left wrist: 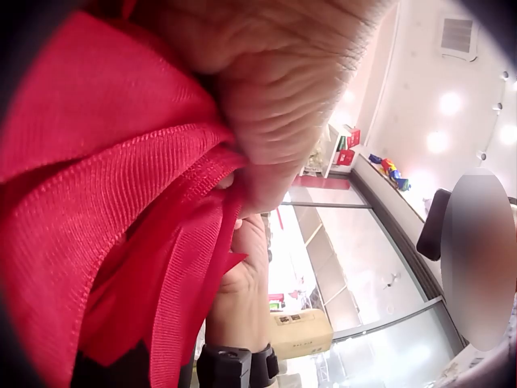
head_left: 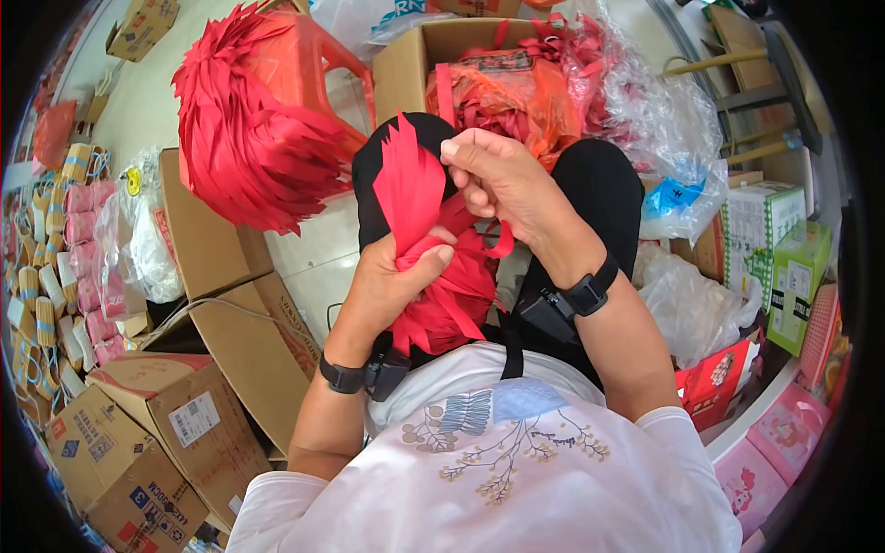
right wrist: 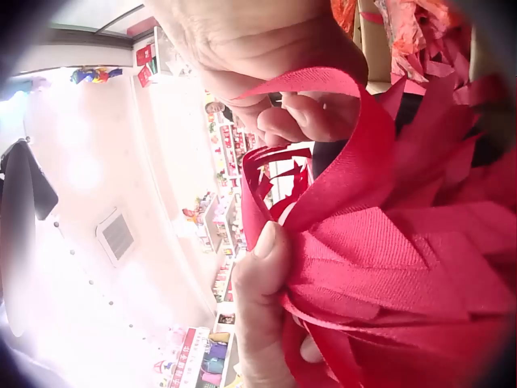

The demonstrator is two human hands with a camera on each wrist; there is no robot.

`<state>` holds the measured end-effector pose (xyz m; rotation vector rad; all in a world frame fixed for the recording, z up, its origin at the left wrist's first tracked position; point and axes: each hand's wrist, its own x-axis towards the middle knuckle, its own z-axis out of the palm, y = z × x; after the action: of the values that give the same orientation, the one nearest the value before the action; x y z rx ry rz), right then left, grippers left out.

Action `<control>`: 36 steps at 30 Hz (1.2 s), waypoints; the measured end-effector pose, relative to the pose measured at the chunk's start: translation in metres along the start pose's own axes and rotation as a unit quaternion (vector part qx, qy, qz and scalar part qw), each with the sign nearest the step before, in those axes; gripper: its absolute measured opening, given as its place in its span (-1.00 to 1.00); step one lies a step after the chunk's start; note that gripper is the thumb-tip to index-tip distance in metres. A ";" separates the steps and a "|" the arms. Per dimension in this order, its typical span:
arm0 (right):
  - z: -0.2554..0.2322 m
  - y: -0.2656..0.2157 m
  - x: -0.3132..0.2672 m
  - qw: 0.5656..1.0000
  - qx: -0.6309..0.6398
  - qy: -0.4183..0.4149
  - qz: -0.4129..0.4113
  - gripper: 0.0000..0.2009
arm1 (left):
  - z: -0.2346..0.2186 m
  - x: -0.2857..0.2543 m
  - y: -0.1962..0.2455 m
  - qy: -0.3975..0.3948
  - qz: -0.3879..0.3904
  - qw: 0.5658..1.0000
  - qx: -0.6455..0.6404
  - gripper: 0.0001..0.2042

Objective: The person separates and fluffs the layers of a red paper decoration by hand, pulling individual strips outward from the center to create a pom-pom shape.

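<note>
A thick bunch of red ribbons (head_left: 449,300) with pointed ends sits in the person's lap. Around it curls the left hand (head_left: 398,276), its thumb lying across the strips; one group of ribbons (head_left: 407,189) stands up past that hand. Above and to the right, the right hand (head_left: 507,180) has its fingers curled, thumb and forefinger together. In the right wrist view, a single ribbon (right wrist: 367,137) loops from the bunch up into the right hand's curled fingers. The left wrist view shows overlapping ribbons (left wrist: 105,194) hanging beside the left palm.
A large pile of red ribbons (head_left: 249,138) drapes over a red plastic stool (head_left: 300,69). Ahead, a cardboard box (head_left: 399,74) holds more ribbons and an orange bag (head_left: 516,92). Cardboard boxes (head_left: 198,419) stand at the left; clear plastic (head_left: 668,120) lies at the right.
</note>
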<state>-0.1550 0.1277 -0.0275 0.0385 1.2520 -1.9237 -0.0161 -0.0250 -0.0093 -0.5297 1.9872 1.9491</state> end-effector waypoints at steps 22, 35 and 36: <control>0.004 -0.006 -0.006 0.993 -0.062 -0.002 0.099 -0.60 | -0.001 0.002 0.000 -0.008 -0.017 1.000 -0.019 -0.84; 0.001 0.003 -0.008 0.999 -0.029 -0.020 -0.032 -0.79 | -0.003 0.001 -0.003 -0.005 -0.018 1.000 -0.023 -0.81; 0.000 0.003 -0.010 0.999 -0.021 -0.027 -0.039 -0.80 | -0.003 0.001 -0.002 -0.005 -0.018 1.000 -0.024 -0.81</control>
<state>-0.1469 0.1332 -0.0253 -0.0836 1.2737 -1.9519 -0.0160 -0.0277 -0.0118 -0.5632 1.9147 1.9785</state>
